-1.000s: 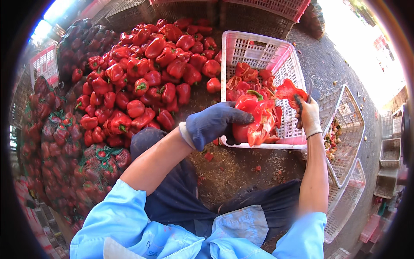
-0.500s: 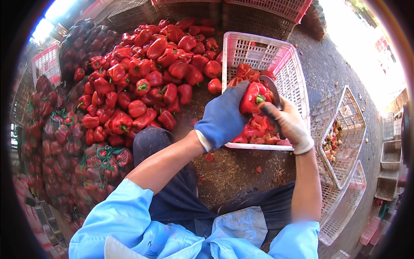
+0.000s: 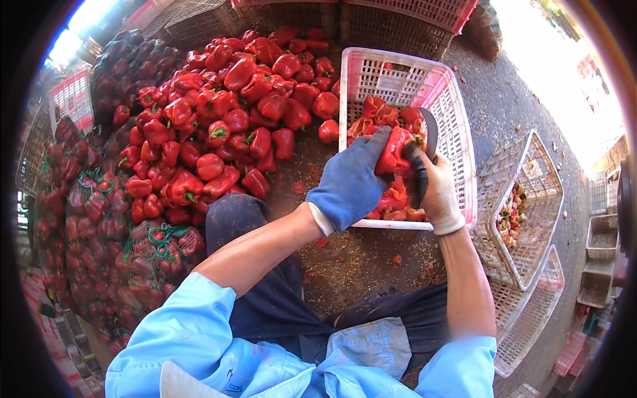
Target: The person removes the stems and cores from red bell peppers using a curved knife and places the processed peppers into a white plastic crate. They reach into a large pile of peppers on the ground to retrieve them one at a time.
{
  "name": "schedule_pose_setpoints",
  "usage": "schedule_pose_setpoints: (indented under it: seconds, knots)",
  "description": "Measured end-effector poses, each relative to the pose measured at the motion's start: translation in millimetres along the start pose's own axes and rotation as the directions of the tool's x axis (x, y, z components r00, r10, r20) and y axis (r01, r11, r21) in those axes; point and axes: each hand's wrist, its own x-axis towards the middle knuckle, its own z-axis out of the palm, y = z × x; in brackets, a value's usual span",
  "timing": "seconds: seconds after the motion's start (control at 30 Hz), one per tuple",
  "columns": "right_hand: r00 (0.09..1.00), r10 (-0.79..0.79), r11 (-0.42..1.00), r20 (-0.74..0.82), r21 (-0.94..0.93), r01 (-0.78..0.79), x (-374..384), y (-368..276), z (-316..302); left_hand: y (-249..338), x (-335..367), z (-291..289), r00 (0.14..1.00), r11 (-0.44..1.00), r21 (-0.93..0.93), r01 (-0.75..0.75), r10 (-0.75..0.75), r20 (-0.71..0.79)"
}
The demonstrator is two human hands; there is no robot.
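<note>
My left hand [image 3: 353,178], in a blue glove with a darker palm side, grips a red bell pepper [image 3: 394,154] over the crate. My right hand [image 3: 438,191], in a pale glove with dark fingertips, holds a curved knife [image 3: 431,130]. Its dark, broad blade stands along the pepper's right side. At the pepper's stem end, a pale, seedy core [image 3: 417,140] shows beside the right fingertips. Whether the core is fully loose, I cannot tell. Below lie cut red pepper pieces [image 3: 395,196] in the white plastic crate [image 3: 466,142].
A big heap of whole red peppers [image 3: 225,113] lies to the left. Net sacks of peppers [image 3: 99,225] stand farther left. On the right, a tilted crate [image 3: 531,229] holds cores and scraps [image 3: 512,215], with another crate [image 3: 531,318] nearer me. Stacked crates [image 3: 398,30] line the back.
The knife blade has swung more upright, and my right hand has shifted slightly down and left. The pepper's green stem has turned from view; its pale core now shows.
</note>
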Motion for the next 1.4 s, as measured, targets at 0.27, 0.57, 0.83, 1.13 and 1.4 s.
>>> schedule_pose_setpoints:
  seconds: [0.27, 0.57, 0.83, 1.13, 1.4]
  knots:
    - [0.999, 0.001, 0.998, 0.040, 0.063, -0.003, 7.0, -2.5, -6.8, -0.7, 0.0, 1.2, 0.985, 0.933, -0.317, 0.173, -0.156, 0.076]
    - [0.989, 0.053, 0.998, 0.139, -0.033, -0.049, 4.8, -3.1, -15.9, -4.9, 0.1, 10.5, 0.999, 0.997, -0.069, -0.031, 0.029, -0.034]
    - [0.957, -0.093, 0.966, 0.273, -0.207, 0.153, 2.6, 1.4, -25.9, -3.2, 6.5, 11.2, 0.994, 0.993, -0.048, -0.106, 0.107, 0.027]
    - [0.963, -0.001, 0.981, 0.268, -0.187, 0.053, -1.3, -5.7, -32.2, -1.7, 5.5, 10.3, 0.989, 0.974, -0.217, 0.064, -0.032, 0.146]
    - [0.964, 0.212, 0.969, 0.158, -0.163, -0.186, -2.6, -11.3, -20.4, -16.6, 2.2, 24.1, 0.989, 0.991, 0.092, -0.097, 0.086, 0.116]
